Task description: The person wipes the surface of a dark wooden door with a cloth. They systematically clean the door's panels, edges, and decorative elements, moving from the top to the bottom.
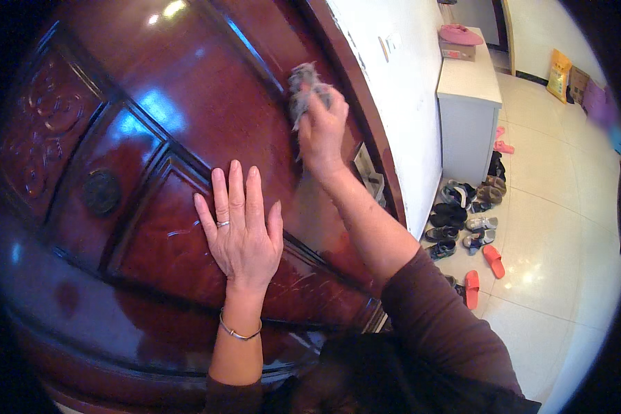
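Note:
A glossy dark red panelled door [207,76] with carved mouldings fills the left and middle of the head view. My left hand [245,221] lies flat against it, fingers stretched out; a ring and a bracelet show on it. Higher up and to the right, my right hand [323,131] is closed around a crumpled grey cloth [305,90], pressed to the door near its edge. Part of the cloth is hidden by my fingers. Below my right wrist, a metal lock plate [370,172] sits at the door's edge.
Right of the door frame [366,96] is a white wall [393,76]. Beyond it stands a white cabinet [469,103] with a pink hat [460,34] on top. Several shoes [448,217] and orange slippers [493,262] lie on the tiled floor [545,207]. A yellow bag [559,74] leans farther back.

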Demonstrator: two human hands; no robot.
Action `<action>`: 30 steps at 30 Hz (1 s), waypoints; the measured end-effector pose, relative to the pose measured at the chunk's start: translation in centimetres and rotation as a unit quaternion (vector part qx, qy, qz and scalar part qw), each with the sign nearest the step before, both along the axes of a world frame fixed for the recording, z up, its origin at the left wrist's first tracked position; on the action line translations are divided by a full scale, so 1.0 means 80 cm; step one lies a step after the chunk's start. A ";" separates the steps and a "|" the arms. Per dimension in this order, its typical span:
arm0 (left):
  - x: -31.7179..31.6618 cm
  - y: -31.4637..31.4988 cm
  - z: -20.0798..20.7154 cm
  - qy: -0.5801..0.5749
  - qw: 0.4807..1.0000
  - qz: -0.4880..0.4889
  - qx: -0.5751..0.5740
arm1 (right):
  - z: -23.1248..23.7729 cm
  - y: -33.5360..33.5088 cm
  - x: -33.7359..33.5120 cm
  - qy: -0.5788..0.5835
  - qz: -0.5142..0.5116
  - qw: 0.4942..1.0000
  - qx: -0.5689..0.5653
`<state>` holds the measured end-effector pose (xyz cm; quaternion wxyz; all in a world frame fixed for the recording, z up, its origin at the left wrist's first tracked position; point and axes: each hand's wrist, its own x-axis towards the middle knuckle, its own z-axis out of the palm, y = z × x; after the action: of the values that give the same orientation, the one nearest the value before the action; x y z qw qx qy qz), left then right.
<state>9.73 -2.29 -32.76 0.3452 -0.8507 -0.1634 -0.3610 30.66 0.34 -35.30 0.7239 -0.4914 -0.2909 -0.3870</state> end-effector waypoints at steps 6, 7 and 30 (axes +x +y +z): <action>0.004 -0.008 0.001 0.002 1.000 0.029 0.007 | -0.120 -0.005 -0.071 0.059 0.037 0.997 -0.012; 0.006 -0.007 0.001 0.001 0.999 0.031 0.010 | -0.146 -0.006 -0.095 0.056 0.046 0.997 -0.001; 0.048 0.002 -0.061 0.089 0.995 -0.010 -0.040 | -0.106 -0.051 0.014 0.229 -0.037 0.879 -0.416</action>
<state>13.58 -2.11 -37.67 0.3208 -0.8942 -0.1372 -0.2803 31.81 -3.76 -43.78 0.4843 -0.8325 -0.2333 -0.1336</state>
